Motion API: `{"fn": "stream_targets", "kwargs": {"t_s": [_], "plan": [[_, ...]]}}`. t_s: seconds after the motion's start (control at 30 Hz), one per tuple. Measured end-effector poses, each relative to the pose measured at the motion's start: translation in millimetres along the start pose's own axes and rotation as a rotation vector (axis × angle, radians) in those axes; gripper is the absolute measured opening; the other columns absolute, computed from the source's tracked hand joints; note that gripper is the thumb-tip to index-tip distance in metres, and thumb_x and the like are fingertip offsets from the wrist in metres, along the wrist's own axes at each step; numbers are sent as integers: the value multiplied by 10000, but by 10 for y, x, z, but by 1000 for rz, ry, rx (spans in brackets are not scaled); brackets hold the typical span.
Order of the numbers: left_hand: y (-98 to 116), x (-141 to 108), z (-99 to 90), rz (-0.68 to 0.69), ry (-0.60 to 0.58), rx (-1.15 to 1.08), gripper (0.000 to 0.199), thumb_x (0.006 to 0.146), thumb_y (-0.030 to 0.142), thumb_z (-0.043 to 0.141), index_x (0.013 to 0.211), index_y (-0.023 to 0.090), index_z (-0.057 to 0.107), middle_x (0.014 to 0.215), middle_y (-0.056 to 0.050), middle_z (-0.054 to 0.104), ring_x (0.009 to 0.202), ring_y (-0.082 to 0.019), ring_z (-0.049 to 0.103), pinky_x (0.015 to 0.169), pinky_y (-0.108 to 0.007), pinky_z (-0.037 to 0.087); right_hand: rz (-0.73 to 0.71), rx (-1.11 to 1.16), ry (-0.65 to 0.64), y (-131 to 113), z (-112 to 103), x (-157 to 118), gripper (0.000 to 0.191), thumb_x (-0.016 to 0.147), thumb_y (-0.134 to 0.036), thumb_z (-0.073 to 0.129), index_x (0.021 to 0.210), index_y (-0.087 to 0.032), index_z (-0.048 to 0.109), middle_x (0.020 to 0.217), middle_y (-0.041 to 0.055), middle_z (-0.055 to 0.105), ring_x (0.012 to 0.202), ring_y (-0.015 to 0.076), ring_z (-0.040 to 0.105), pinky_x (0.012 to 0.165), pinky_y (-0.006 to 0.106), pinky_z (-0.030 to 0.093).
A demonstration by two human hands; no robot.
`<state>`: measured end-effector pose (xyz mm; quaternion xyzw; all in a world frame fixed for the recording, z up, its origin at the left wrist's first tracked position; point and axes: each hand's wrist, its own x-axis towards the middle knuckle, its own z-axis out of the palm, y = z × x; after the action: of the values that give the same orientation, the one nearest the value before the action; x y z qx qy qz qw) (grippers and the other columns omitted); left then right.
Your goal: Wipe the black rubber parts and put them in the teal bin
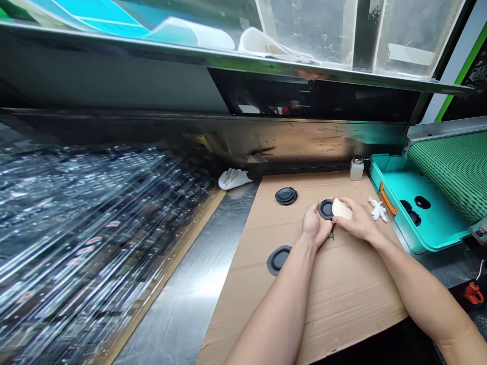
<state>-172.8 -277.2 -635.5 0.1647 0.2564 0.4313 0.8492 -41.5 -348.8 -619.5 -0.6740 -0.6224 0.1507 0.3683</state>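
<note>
My left hand point(315, 226) holds a round black rubber disc point(325, 209) over a sheet of cardboard point(342, 289). My right hand point(356, 221) presses a cream-coloured pad point(341, 209) against that disc. A small stack of black discs point(286, 195) lies on the cardboard beyond my hands. Another black disc point(277, 259) lies flat to the left of my left forearm.
A teal tray point(437, 225) with several black discs stands at the right, below a green conveyor belt point(454, 170). A small white bottle point(356, 168) and a white glove point(233, 178) sit at the back. A blurred mass of shiny parts point(83, 243) fills the left.
</note>
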Motion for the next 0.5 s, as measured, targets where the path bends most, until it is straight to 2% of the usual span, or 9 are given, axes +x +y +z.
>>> {"fn": "stream_targets", "kwargs": {"t_s": [0.07,0.13,0.2,0.27,0.33,0.4,0.47,0.5], "plan": [[37,1,-16,8,13,22,388,1026,302,335,1064,113,672,1006,-147,734,940,-246,711,804,-392,579,43,-52,25,50,-34,25,565,832,-402,721,1357,-237,593,1191,72,724,1076,261,672,916,370,519],[95,-1,-32,62,27,39,349,1026,296,358,1052,130,663,981,-124,729,853,-218,707,684,-323,557,42,-115,1,91,-92,51,464,882,-452,675,1289,-231,644,1164,79,730,1062,257,671,918,369,513],[159,-12,-36,131,30,25,329,1026,351,401,1017,146,658,945,-106,719,787,-193,693,612,-274,526,-4,-227,-7,124,-172,69,322,962,-451,582,1166,-238,712,1126,84,732,1071,254,654,958,382,491],[210,-40,-22,141,27,-2,387,1019,444,418,974,140,652,883,-108,702,715,-176,670,556,-245,503,-9,-399,83,164,-259,77,292,1007,-392,513,1094,-230,741,1146,119,711,1126,282,613,988,419,468],[239,-85,9,42,42,-1,518,1014,538,362,939,109,644,792,-126,672,612,-162,625,462,-218,454,89,-574,183,220,-334,81,274,991,-308,523,1114,-186,736,1196,188,676,1169,341,574,961,461,470],[248,-135,43,-120,75,23,637,1009,593,273,934,74,635,716,-140,641,510,-145,564,369,-196,377,236,-667,178,282,-381,94,277,965,-240,526,1100,-121,736,1155,251,673,1135,382,591,909,475,483],[247,-169,68,-254,105,38,685,1009,598,215,958,53,627,683,-146,632,444,-128,520,316,-180,324,281,-625,124,325,-387,124,280,960,-219,507,1056,-112,748,1064,236,707,1064,361,639,894,451,487],[245,-175,77,-292,115,47,683,1012,589,204,974,50,622,676,-146,634,423,-122,509,305,-175,317,239,-553,105,329,-373,143,279,963,-232,504,1049,-132,750,1042,202,725,1034,333,658,899,426,488]]}}
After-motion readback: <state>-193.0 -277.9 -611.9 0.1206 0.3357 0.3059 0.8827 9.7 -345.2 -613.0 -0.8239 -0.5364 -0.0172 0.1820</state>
